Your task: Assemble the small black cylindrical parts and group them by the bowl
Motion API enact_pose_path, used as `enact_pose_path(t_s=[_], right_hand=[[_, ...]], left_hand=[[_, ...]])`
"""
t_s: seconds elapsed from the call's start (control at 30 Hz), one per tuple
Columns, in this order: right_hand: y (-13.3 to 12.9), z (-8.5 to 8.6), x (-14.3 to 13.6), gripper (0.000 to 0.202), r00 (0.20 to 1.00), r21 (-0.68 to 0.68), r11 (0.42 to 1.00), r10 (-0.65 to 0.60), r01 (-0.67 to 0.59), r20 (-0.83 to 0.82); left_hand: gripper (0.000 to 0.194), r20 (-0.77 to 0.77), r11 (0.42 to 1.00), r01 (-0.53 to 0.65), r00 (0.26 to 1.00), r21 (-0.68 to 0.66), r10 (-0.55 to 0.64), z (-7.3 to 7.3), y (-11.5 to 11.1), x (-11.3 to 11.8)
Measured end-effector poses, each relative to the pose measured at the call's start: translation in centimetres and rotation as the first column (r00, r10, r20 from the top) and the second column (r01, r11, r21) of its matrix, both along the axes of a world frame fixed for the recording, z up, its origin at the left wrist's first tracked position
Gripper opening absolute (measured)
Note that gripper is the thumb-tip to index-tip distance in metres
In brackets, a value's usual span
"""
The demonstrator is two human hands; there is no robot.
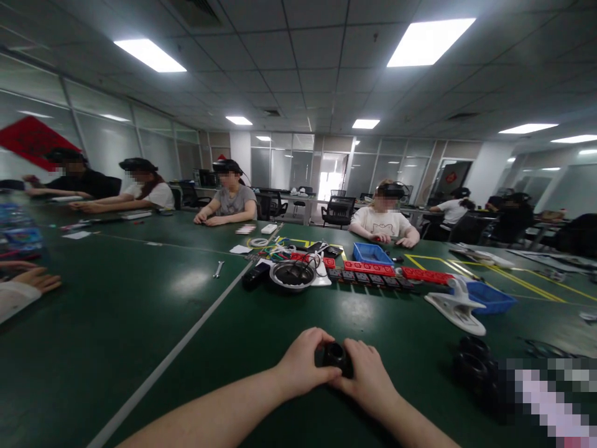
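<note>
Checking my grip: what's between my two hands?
In the head view, a hollow black piece is held between your left hand and right hand.

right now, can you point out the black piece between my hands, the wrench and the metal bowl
Black piece (337, 361): head view, on its side, just below the opening.
Wrench (218, 269): head view, mid-shank.
Metal bowl (293, 288): head view, on its near rim.

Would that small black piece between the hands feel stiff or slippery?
The small black round-holed plastic-looking piece seems stiff: its opening looks round between the left hand and right hand. Its sheen suggests it may be slippery.
</note>
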State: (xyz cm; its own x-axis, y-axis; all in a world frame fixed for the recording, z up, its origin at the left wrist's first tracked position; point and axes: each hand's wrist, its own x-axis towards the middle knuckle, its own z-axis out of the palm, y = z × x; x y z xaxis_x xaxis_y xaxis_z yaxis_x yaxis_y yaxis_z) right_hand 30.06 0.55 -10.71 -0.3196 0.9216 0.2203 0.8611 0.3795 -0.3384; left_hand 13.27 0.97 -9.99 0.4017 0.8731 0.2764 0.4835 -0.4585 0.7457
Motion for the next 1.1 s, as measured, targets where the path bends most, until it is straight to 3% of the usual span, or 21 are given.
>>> enact_pose_path(t_s=[0.17, 0.33, 0.47, 0.57, 0.7, 0.8, 0.93, 1.1], right_hand=[[0.4, 0.6, 1.7, 0.055, 0.961, -0.169, 0.959, 0.195, -0.229, -0.194], [1.8, 1.3, 2.7, 0.054, 0.893, -0.298, 0.867, 0.296, -0.4, -0.338], [2.5, 1.3, 2.5, 0.034, 0.914, -0.282, 0.878, 0.324, -0.387, -0.246], [2.2, 0.7, 2.0, 0.037, 0.951, -0.276, 0.917, 0.237, -0.286, -0.197], [1.2, -0.1, 0.9, 0.041, 0.999, -0.133, 0.99, 0.032, -0.037, -0.04], [0.5, 0.1, 0.5, 0.042, 1.0, -0.042, 0.999, -0.005, 0.006, 0.015], [0.4, 1.1, 1.3, 0.058, 0.984, -0.127, 0.98, 0.142, -0.155, -0.108], [1.8, 1.6, 2.6, 0.034, 0.934, -0.324, 0.882, 0.278, -0.341, -0.226]], left_hand=[[0.063, -0.008, 0.996, -0.065, 0.998, 0.067, 0.066, 0.3, -0.3, 0.0], [0.043, -0.069, 0.991, -0.122, 0.99, 0.057, 0.126, 0.3, -0.3, 0.2], [0.037, -0.044, 1.0, -0.015, 0.999, -0.001, 0.015, 0.5, 0.1, -0.1], [0.037, -0.028, 0.998, 0.06, 0.998, -0.035, -0.061, 0.7, 0.3, -0.1], [0.033, -0.066, 0.997, -0.028, 0.998, -0.068, 0.024, 0.4, 0.6, 0.4], [0.029, -0.077, 0.994, -0.067, 0.995, -0.09, 0.06, 0.3, 0.7, 0.6], [0.028, -0.041, 0.991, 0.026, 0.999, -0.135, -0.032, 0.5, 1.1, 0.3], [0.032, -0.001, 0.988, 0.105, 0.994, -0.109, -0.106, 0.5, 0.9, -0.1]])
